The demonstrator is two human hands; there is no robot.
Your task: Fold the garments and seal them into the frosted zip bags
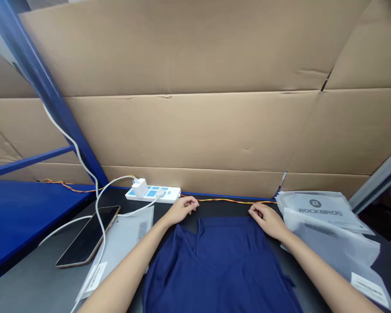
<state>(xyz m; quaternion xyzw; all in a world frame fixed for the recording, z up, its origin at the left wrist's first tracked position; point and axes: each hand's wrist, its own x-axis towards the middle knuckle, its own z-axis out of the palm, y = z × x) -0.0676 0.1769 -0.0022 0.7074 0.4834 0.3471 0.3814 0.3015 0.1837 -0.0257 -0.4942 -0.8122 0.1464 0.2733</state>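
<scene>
Head view: left hand (181,209) & right hand (269,221) sitting at far edge of navy shirt (211,265)

Navy shirt is lying flat on dark tabletop (29,287), centred in front of the person, w/ its neck area toward far side & a loose fold running down the middle. Both forearms are reaching in from near side. Left hand is resting by shirt's far-left edge, fingers curled & held together; right hand is doing the same at far-right edge, fingertips bunched at the cloth. Can't tell if either is actually pinching fabric, as fingers are partly hidden.

Left of shirt, a black smartphone (87,237) is lying on a pale plastic sleeve (124,237), w/ a white cable (99,217) looping past it up to a white power strip (153,194) at far edge, charger (139,188) plugged in. Orange-yellow twisted wire (228,201) is running along far edge behind both hands. On right, a grey ROCKBROS bag (316,208) is lying partly under a translucent poly bag (332,243) w/ a white label (369,289). Cardboard sheets (189,130) are lining the far wall; blue metal rack (45,87) is rising at far left, beside a blue shelf (19,217).
</scene>
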